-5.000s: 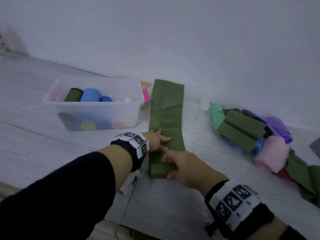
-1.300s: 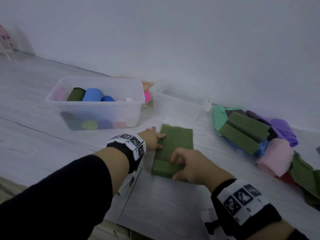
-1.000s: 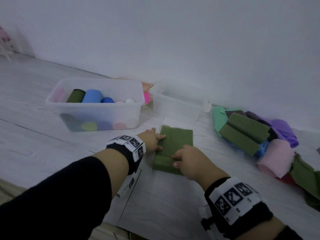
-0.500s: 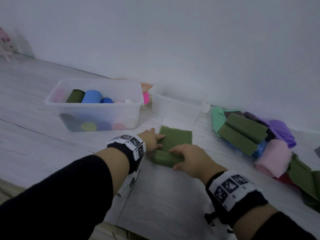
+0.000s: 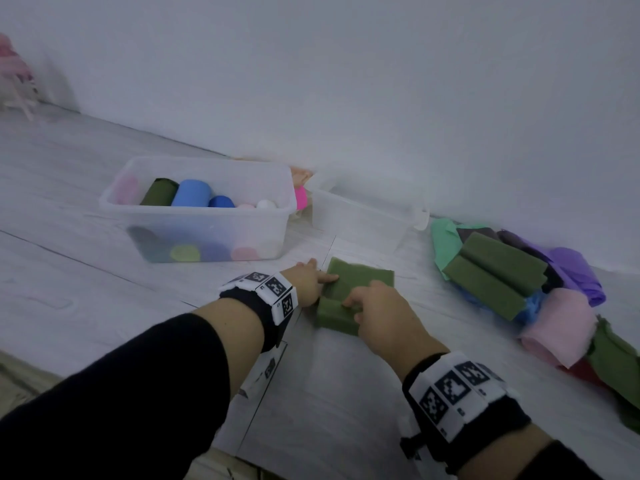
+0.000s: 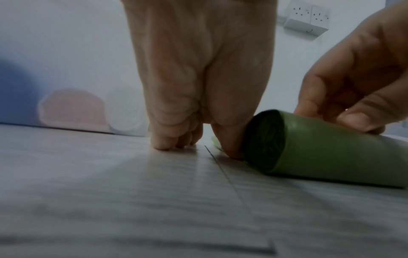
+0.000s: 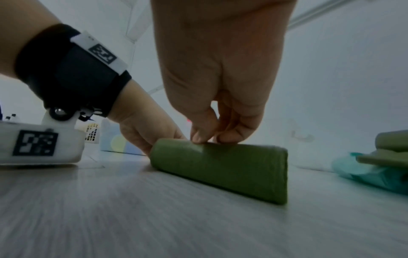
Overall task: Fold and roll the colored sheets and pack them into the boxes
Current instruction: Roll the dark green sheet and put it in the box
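Note:
A dark green sheet (image 5: 362,277) lies on the pale floor, its near part wound into a roll (image 5: 336,315) (image 7: 220,165) (image 6: 331,157). My right hand (image 5: 360,306) (image 7: 207,139) curls over the roll's top, fingertips and thumb pinching it. My left hand (image 5: 313,282) (image 6: 198,134) rests on the floor at the roll's left end, bent fingertips on the boards and thumb against the roll's end. Behind stand two clear boxes: the left box (image 5: 194,212) holds several coloured rolls, the right box (image 5: 360,221) shows nothing inside.
A heap of folded and loose sheets (image 5: 502,271), green, purple, pink, blue and teal, lies to the right by the wall. A pink object (image 5: 300,197) sits between the boxes. The white wall runs close behind the boxes.
Five seconds ago the sheet was a long flat strip. Both hands have moved forward with the roll, which is thicker now, and the flat part ahead is shorter.

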Tool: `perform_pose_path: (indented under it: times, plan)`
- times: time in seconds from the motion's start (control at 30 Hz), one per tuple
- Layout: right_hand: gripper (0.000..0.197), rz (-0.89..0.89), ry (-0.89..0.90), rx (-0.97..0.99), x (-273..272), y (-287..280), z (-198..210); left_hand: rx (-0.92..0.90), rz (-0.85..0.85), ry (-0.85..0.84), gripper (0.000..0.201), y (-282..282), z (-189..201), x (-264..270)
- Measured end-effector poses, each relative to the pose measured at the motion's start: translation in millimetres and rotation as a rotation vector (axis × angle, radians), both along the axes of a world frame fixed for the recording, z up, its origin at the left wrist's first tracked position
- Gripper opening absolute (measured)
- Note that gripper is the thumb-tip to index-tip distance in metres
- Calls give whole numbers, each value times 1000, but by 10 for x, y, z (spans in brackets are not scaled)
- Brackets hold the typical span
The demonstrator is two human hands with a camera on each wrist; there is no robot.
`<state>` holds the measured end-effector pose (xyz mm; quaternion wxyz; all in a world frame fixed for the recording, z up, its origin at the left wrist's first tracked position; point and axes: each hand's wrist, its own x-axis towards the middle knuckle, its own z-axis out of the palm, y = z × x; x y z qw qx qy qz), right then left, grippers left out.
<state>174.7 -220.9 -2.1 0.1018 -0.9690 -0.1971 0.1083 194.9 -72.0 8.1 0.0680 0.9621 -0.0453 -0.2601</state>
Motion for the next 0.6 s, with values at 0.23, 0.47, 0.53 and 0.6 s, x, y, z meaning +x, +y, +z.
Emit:
perform_pose_path:
  times: [0.23, 0.47, 0.53, 0.6]
  plan:
    - [44, 89, -40, -48, -43, -31, 9, 54, -1, 10, 63, -37, -17, 7]
    - [51, 64, 122, 45, -42, -104, 74, -3, 19, -4, 54, -27, -51, 15]
    - [47, 76, 159, 37, -20, -109, 98, -34, 30, -8, 54, -14, -48, 5]
    - [43, 75, 188, 4, 12, -93, 129, -81, 50, -24, 52, 3, -60, -7]
